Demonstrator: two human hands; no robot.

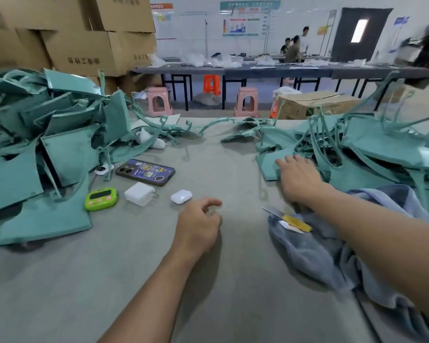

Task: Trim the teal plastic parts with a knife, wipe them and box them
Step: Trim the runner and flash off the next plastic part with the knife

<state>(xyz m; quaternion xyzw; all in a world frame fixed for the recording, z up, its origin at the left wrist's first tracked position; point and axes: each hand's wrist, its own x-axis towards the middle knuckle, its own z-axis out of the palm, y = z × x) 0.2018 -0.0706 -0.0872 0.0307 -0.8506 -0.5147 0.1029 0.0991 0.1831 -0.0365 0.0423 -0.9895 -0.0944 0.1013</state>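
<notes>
A teal part (266,169) is touched by the right hand (299,177)'s straight fingers; the left hand (198,224) is loosely curled, empty. The forearm (357,219) could be nicked by the nearby knife (286,219).

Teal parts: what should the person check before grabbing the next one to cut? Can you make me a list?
1. Right hand on a teal part: ok, its fingers lie flat on it, not gripping yet.
2. Left hand free to help: ok, loosely curled and holding nothing.
3. Knife easy to find: ok, it lies on the blue towel beside the right forearm.
4. Blade safe: not ok, it is bare and close to that forearm.
5. Phone out of the way: ok, it lies apart from both hands.
</notes>
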